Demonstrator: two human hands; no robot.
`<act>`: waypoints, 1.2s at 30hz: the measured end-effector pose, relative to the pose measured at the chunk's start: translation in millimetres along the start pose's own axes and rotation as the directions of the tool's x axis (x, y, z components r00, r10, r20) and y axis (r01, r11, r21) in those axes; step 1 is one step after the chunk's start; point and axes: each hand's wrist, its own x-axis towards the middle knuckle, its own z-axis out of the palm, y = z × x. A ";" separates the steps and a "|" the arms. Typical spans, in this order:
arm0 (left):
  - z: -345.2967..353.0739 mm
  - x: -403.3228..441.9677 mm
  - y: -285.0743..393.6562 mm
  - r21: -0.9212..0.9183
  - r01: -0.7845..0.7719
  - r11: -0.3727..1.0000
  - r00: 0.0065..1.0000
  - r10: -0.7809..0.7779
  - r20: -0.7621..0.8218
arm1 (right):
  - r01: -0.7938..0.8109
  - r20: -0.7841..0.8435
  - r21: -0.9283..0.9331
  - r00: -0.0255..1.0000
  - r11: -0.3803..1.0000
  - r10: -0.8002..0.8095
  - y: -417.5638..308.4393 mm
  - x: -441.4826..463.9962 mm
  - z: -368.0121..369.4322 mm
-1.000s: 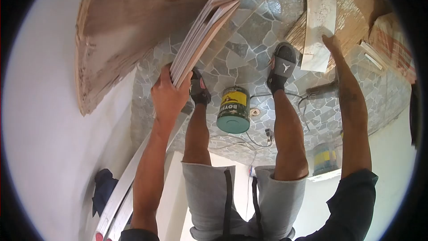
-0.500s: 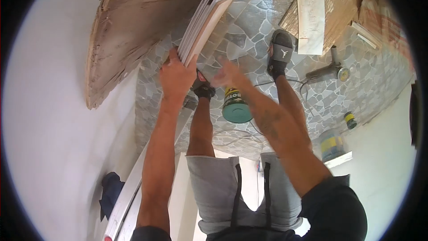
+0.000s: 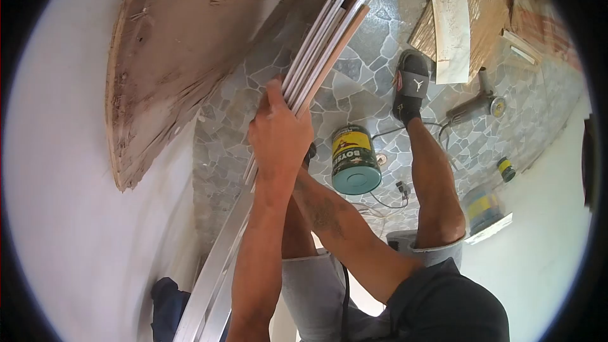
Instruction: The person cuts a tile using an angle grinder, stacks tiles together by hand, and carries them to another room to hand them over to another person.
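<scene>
A bundle of long, narrow boards [image 3: 323,47] slants up and to the right from my left hand [image 3: 278,130]. They have whitish edges, and one shows a brown face. My left hand is closed around the bundle, with its fingers along the far side and the thumb in front. My right forearm [image 3: 329,212] crosses low and to the left, passing behind my left wrist. The right hand is hidden there, so its grip cannot be seen. A paint can [image 3: 356,161] with a green end and a yellow label sits on the floor to the right of my hands.
A rough-edged wooden sheet [image 3: 177,57] leans at the left. Long white planks [image 3: 212,272] run along the wall below. An angle grinder [image 3: 475,104] with a cord lies at right, near board offcuts [image 3: 451,28]. Clear containers [image 3: 484,209] stand by the right wall.
My left hand and the bundle have shifted right and toward me. My right hand has swung left from beside the can to behind my left wrist. The right foot remains planted.
</scene>
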 end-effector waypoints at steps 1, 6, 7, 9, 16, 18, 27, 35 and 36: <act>0.0 -3.7 0.3 0.040 -0.009 0.999 1.000 0.008 0.023 | 0.018 -0.022 0.050 1.000 0.999 -0.017 -3.3 -4.7 -0.7; 4.5 -16.1 5.4 -0.014 -0.036 0.999 0.997 0.037 0.074 | 0.087 -0.096 0.364 0.994 0.927 -0.055 -20.6 -27.5 -14.3; 6.3 -17.4 7.6 -0.034 -0.004 0.999 0.997 0.007 0.080 | 0.084 -0.103 0.444 0.994 0.892 -0.043 -22.2 -30.0 -19.1; 4.4 -17.2 14.4 -0.089 0.075 0.993 0.993 -0.066 0.102 | 0.043 -0.095 0.637 0.995 0.769 0.023 -25.2 -36.1 -28.9; 20.2 -21.0 6.0 -0.406 0.216 0.888 0.976 -0.202 0.077 | -0.228 0.279 0.959 0.859 -0.167 0.430 50.0 -48.5 -51.8; 20.3 -21.2 19.6 -0.458 0.259 0.850 0.966 -0.237 0.105 | -0.230 0.296 0.954 0.808 -0.189 0.509 57.1 -55.2 -72.2; 7.3 -39.0 32.9 -0.484 0.299 0.823 0.954 -0.275 0.122 | -0.261 0.208 0.964 0.595 -0.059 0.776 35.2 -101.6 -111.4; 8.0 -55.5 21.1 -0.642 0.360 0.677 0.926 -0.340 0.162 | -0.398 0.104 0.911 0.481 0.111 0.871 63.3 -140.0 -133.9; 9.3 -57.4 19.4 -0.693 0.372 0.618 0.920 -0.344 0.187 | -0.457 0.060 0.876 0.420 0.154 0.905 51.0 -140.8 -144.8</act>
